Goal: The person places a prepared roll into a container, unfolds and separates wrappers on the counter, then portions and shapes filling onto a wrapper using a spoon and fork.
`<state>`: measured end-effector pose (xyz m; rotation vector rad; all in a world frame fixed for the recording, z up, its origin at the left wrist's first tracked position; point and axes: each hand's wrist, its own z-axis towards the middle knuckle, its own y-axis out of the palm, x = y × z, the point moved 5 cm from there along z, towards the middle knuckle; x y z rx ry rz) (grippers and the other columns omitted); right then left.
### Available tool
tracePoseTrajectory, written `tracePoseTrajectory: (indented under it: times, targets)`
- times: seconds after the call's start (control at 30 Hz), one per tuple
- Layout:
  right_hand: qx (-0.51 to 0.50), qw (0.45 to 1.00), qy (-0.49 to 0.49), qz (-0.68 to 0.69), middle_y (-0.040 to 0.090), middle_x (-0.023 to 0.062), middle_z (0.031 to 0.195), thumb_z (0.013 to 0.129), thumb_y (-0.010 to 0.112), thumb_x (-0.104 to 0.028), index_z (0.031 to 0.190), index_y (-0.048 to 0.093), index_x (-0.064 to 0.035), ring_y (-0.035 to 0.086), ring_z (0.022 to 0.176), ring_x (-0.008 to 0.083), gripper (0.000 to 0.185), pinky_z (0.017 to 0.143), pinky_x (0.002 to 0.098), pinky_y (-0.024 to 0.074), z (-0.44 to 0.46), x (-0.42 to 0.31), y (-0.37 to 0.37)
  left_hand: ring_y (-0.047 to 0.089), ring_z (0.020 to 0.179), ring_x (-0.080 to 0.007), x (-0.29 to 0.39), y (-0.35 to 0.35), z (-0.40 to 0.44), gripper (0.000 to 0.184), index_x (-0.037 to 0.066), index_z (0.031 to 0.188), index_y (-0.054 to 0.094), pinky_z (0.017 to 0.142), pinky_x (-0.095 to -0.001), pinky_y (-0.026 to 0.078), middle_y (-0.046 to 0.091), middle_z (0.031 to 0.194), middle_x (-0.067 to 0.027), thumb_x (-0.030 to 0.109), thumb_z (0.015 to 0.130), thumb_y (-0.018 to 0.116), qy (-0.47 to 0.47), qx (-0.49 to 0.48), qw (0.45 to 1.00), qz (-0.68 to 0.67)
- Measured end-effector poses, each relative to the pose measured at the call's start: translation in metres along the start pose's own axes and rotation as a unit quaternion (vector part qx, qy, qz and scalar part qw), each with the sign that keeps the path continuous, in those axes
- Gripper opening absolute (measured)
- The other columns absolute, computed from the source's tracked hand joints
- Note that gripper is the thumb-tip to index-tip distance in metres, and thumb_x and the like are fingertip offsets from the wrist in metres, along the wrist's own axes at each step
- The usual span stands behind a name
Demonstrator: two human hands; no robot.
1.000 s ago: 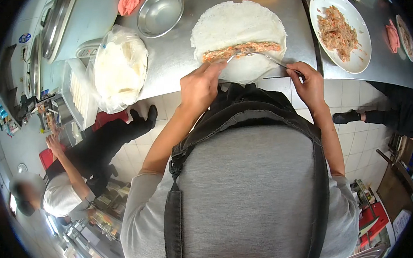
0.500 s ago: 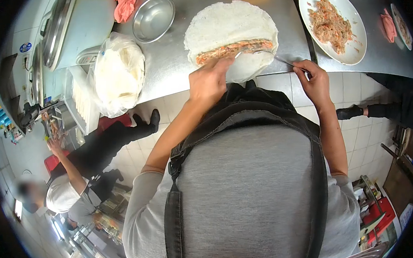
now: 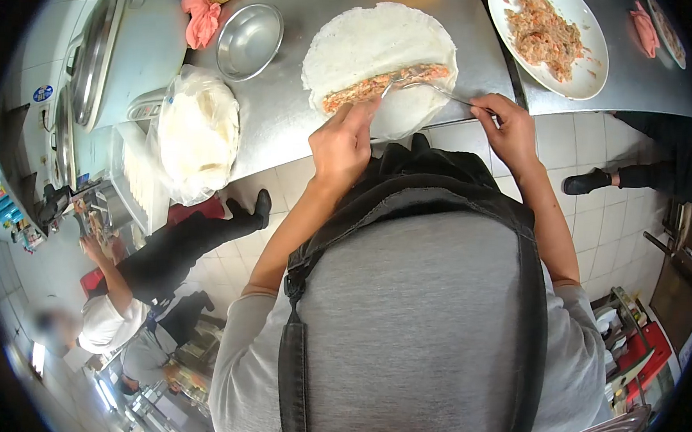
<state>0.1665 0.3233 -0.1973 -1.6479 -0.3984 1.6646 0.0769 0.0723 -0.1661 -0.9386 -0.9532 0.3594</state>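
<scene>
A round white wrapper sheet [image 3: 378, 42] lies flat on the steel table, with a strip of orange-pink minced filling [image 3: 356, 94] across its nearer half. My left hand [image 3: 340, 144] is closed at the sheet's near left edge, a thin metal utensil [image 3: 386, 87] pointing up from its fingers into the strip. Whether that is a spoon or a fork, I cannot tell. In my right hand [image 3: 508, 131], pinched by its handle, is a metal spoon [image 3: 445, 92] whose head rests at the strip's right part. Both utensil heads are close together over the filling.
A white oval plate [image 3: 596, 80] of filling stands at the right. Leftward are a steel bowl [image 3: 249, 43], a plastic bag of white sheets [image 3: 200, 134], a pink cloth [image 3: 201, 17] and a large pale pot [image 3: 147, 49]. A co-worker [image 3: 114, 317] stands at lower left.
The left utensil's tip has moved further into the strip, close to the spoon's head. The whole view has shifted slightly, with the table things a little further left.
</scene>
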Motion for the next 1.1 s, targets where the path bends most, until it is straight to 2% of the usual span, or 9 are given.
tracePoseTrajectory:
  times: [0.1,0.33,0.4,0.53,0.7,0.83,1.0,1.07,1.1]
  targets:
    - [0.005,1.0,0.024,0.013,0.07,0.0062,0.09,0.088,0.069,-0.019,0.096,0.071,-0.0114,0.067,0.076,0.0261,0.011,0.063,0.0338,0.0509,-0.004,0.013,-0.007,0.068,0.074,-0.0284,0.002,0.005,-0.003,0.031,0.016,0.11,0.07,0.062,-0.0375,0.053,0.07,0.094,-0.0077,0.001,0.084,0.062,0.02,0.01,1.0,-0.001]
    - [-0.009,0.999,0.027,0.037,0.071,0.006,0.091,0.087,0.07,-0.018,0.095,0.071,-0.0108,0.067,0.078,0.025,0.011,0.066,0.0333,0.0517,-0.004,0.014,-0.009,0.07,0.085,-0.0286,-0.004,0.006,0.009,0.019,0.015,0.107,0.069,0.071,-0.0348,0.055,0.071,0.105,-0.009,0.007,0.09,0.063,-0.096,-0.01,0.995,-0.027]
    - [-0.012,1.0,0.009,0.022,0.071,0.0062,0.092,0.087,0.07,-0.018,0.095,0.071,-0.0107,0.067,0.078,0.0253,0.011,0.067,0.0333,0.052,-0.001,0.007,-0.008,0.07,0.086,-0.0288,0.0,0.022,0.003,0.022,0.015,0.11,0.067,0.071,-0.0358,0.055,0.071,0.108,-0.0086,0.007,0.09,0.062,0.0,0.013,1.0,0.02]
    - [0.012,0.999,0.045,-0.003,0.071,0.007,0.091,0.087,0.07,-0.017,0.094,0.071,-0.0097,0.068,0.079,0.0258,0.01,0.069,0.0329,0.0525,-0.001,0.017,-0.017,0.069,0.08,-0.0293,0.008,0.015,0.005,0.032,0.015,0.114,0.066,0.068,-0.0384,0.056,0.07,0.102,-0.0086,0.001,0.086,0.059,0.031,0.023,0.999,-0.014]
    - [0.006,0.997,0.033,0.074,0.071,0.008,0.092,0.087,0.07,-0.014,0.093,0.071,-0.0094,0.068,0.08,0.0263,0.008,0.068,0.0335,0.0525,-0.007,0.03,-0.022,0.069,0.077,-0.0285,-0.009,-0.017,0.01,0.026,0.017,0.11,0.068,0.065,-0.0364,0.054,0.071,0.101,-0.0096,0.004,0.089,0.061,-0.079,0.032,0.995,-0.042]
    - [-0.015,0.998,-0.066,0.018,0.07,0.0077,0.089,0.087,0.07,-0.015,0.093,0.07,-0.0105,0.067,0.08,0.0293,0.008,0.068,0.0364,0.0522,0.001,-0.002,0.002,0.067,0.071,-0.0288,-0.024,-0.013,-0.004,0.03,0.016,0.11,0.068,0.062,-0.0364,0.053,0.07,0.098,-0.0093,0.0,0.086,0.063,-0.045,0.044,0.998,0.014]
    - [0.013,0.999,-0.028,-0.011,0.069,0.0069,0.088,0.088,0.069,-0.017,0.094,0.07,-0.0117,0.067,0.077,0.0283,0.008,0.067,0.036,0.052,0.006,-0.001,0.0,0.065,0.066,-0.0293,-0.006,-0.006,-0.016,0.027,0.013,0.11,0.068,0.06,-0.0362,0.052,0.069,0.091,-0.0105,0.001,0.087,0.062,0.031,0.041,0.999,0.018]
    - [-0.008,0.999,0.018,0.039,0.07,0.0072,0.09,0.088,0.07,-0.017,0.096,0.071,-0.0107,0.068,0.078,0.0255,0.011,0.068,0.0342,0.0525,0.003,0.014,-0.005,0.071,0.081,-0.025,-0.012,-0.009,-0.008,0.021,0.009,0.112,0.069,0.068,-0.0298,0.052,0.07,0.098,-0.0166,0.008,0.092,0.062,-0.14,-0.02,0.988,-0.055]
    - [-0.015,0.997,0.019,0.074,0.07,0.0084,0.092,0.087,0.07,-0.017,0.098,0.071,-0.0085,0.069,0.08,0.0227,0.014,0.07,0.0322,0.053,0.003,0.022,-0.006,0.071,0.081,-0.025,-0.012,-0.009,-0.011,0.021,0.009,0.112,0.069,0.068,-0.0298,0.052,0.07,0.098,-0.0166,0.008,0.092,0.062,-0.143,-0.021,0.988,-0.056]
